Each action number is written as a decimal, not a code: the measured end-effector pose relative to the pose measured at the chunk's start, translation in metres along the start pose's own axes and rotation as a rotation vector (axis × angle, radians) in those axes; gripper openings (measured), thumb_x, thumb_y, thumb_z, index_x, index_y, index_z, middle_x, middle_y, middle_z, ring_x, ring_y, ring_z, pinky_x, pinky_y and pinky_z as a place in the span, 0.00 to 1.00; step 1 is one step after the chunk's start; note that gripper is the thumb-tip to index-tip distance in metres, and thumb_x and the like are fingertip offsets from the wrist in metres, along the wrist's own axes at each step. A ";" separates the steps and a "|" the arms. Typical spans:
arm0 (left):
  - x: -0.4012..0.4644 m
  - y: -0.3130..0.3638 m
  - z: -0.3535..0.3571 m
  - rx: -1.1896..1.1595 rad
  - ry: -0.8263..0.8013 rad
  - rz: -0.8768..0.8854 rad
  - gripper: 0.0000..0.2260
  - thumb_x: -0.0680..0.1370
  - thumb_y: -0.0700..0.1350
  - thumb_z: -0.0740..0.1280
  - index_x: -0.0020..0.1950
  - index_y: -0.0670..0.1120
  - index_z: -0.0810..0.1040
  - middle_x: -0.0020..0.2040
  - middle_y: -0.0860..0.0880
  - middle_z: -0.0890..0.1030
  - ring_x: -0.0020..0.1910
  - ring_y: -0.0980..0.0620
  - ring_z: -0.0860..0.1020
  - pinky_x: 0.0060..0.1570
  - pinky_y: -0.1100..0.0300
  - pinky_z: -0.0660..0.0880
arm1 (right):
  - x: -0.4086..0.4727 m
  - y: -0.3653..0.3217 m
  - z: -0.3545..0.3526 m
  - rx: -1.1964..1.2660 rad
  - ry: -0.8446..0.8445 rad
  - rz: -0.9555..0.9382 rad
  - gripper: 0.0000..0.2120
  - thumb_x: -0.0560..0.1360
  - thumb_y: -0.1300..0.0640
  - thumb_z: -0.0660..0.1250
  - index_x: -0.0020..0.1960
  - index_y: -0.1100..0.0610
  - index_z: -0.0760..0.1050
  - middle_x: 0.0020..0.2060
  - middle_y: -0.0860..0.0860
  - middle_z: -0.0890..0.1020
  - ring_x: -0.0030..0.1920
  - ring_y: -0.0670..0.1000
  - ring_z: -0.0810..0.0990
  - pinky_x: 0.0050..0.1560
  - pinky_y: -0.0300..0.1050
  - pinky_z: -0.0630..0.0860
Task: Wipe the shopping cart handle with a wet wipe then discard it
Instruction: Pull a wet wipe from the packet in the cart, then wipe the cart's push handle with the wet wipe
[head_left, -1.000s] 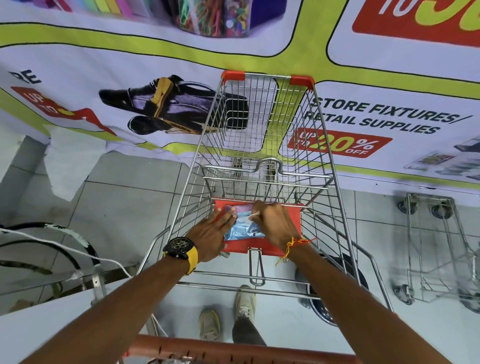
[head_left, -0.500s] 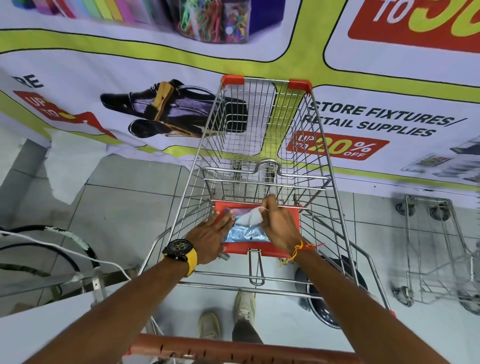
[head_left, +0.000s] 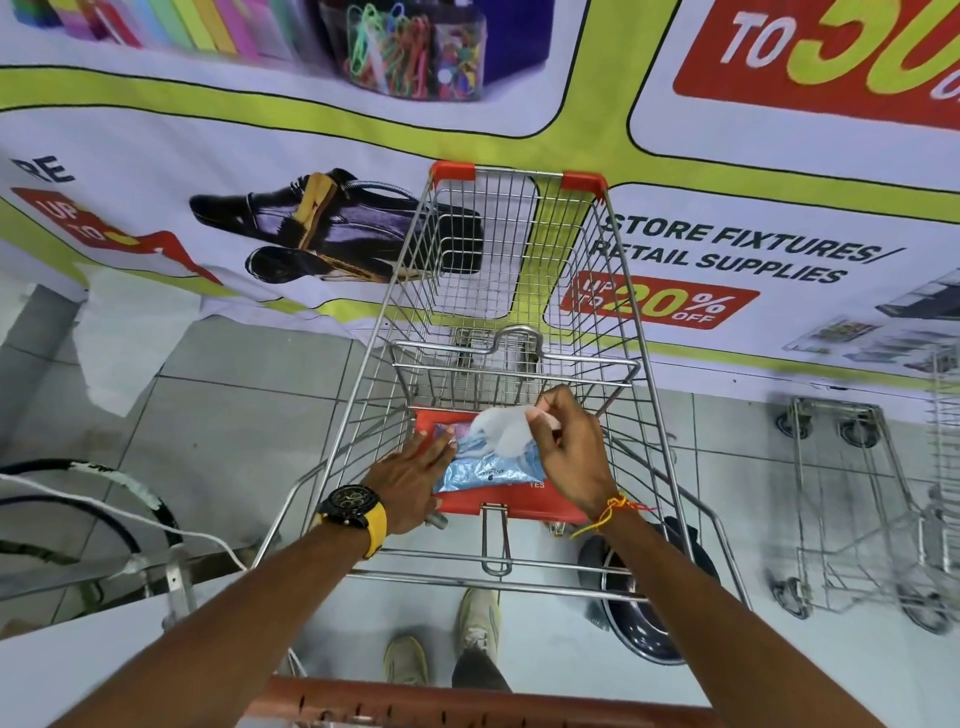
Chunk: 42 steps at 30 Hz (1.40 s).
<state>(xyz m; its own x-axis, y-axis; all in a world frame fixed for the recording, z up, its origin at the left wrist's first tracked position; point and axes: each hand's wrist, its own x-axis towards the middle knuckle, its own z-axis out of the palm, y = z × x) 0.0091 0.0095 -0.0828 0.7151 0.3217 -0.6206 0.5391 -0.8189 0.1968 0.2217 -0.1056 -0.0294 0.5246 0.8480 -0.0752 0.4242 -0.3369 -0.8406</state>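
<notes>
A blue pack of wet wipes (head_left: 488, 467) lies on the red child-seat flap (head_left: 519, 506) of a wire shopping cart (head_left: 498, 270). My left hand (head_left: 410, 480), with a black and yellow watch on its wrist, presses flat on the pack's left end. My right hand (head_left: 571, 447) pinches a white wet wipe (head_left: 501, 428) that stands partly pulled up out of the pack. The cart's reddish-brown handle (head_left: 467, 704) runs along the bottom edge, below both forearms.
A printed sale banner (head_left: 727, 249) hangs right behind the cart's front. A second wire cart (head_left: 857, 499) stands at the right. A dark round bin (head_left: 649, 592) sits under the cart's right side. Cables (head_left: 104, 499) lie on the tiled floor at left. My shoes (head_left: 441, 639) show below.
My right hand has lifted up and back, drawing the white wipe further out of the pack. My left hand has stayed pressed on the pack.
</notes>
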 end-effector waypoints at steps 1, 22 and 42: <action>0.001 0.001 0.000 -0.002 -0.004 -0.003 0.37 0.80 0.54 0.61 0.80 0.46 0.40 0.82 0.47 0.39 0.80 0.42 0.39 0.78 0.45 0.57 | 0.000 -0.003 -0.003 0.040 0.029 0.002 0.06 0.81 0.60 0.67 0.46 0.57 0.72 0.34 0.46 0.77 0.33 0.45 0.75 0.34 0.39 0.73; -0.109 0.044 -0.081 -1.429 0.385 0.203 0.20 0.81 0.36 0.63 0.73 0.41 0.68 0.69 0.39 0.76 0.68 0.45 0.74 0.69 0.48 0.71 | -0.051 -0.129 -0.033 0.828 -0.194 0.163 0.11 0.83 0.64 0.60 0.44 0.55 0.74 0.37 0.52 0.77 0.39 0.51 0.75 0.36 0.41 0.77; -0.269 0.053 -0.048 -1.615 0.617 0.077 0.05 0.79 0.42 0.68 0.52 0.46 0.83 0.48 0.50 0.87 0.48 0.51 0.85 0.44 0.62 0.81 | -0.226 -0.194 -0.022 0.412 0.149 0.286 0.12 0.72 0.58 0.79 0.43 0.61 0.76 0.37 0.52 0.85 0.34 0.49 0.83 0.27 0.37 0.77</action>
<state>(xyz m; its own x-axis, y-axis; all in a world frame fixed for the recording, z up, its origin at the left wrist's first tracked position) -0.1331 -0.0976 0.1306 0.6016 0.7438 -0.2913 0.0879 0.3008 0.9496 0.0366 -0.2410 0.1624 0.6889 0.6682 -0.2809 -0.0613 -0.3324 -0.9411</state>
